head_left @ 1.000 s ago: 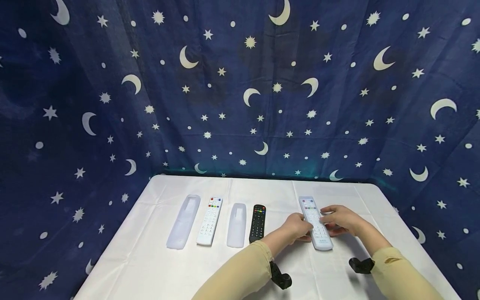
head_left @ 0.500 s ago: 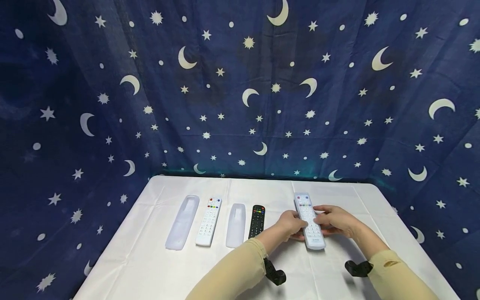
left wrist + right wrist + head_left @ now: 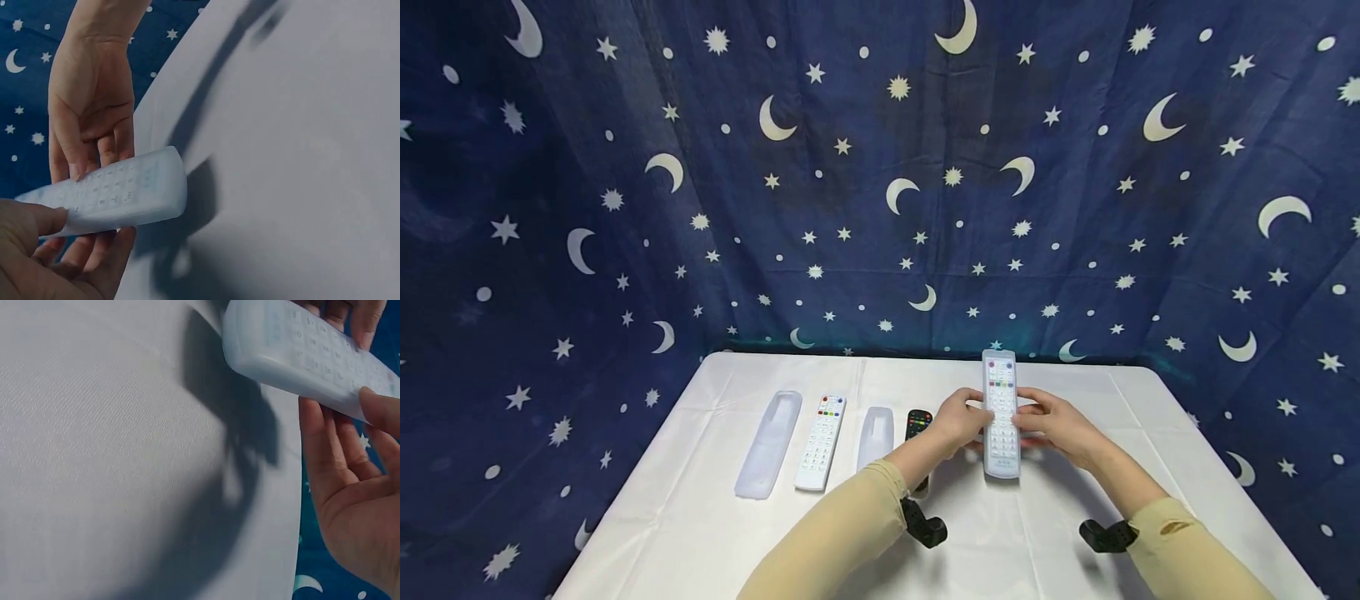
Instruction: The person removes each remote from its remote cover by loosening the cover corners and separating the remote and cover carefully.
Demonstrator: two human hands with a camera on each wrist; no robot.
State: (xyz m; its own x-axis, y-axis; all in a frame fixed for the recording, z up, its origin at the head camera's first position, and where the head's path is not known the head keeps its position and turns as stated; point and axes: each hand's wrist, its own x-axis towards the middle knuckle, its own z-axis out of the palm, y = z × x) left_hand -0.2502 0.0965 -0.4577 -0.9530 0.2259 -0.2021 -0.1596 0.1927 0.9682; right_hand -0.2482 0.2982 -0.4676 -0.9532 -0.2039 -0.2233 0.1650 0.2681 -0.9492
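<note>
A white remote control in a translucent sleeve is held up between both hands at the right of the table. My left hand grips its left side, thumb on the front near the buttons and fingers beneath. From the other side my right hand holds it the same way, its thumb at the right edge. In the left wrist view, the sleeve's rounded lower end juts out past the fingers, with shadows on the cloth below. The right wrist view shows the keypad through the sleeve.
Left of the hands lie a long translucent sleeve, another white remote, a shorter sleeve and a black remote. The left forearm partly covers the last two. A starry curtain hangs behind the white-covered table.
Both hands have lifted the sleeved remote and brought it left, turning it from slanted to nearly straight. My left forearm now covers more of the black remote and shorter sleeve.
</note>
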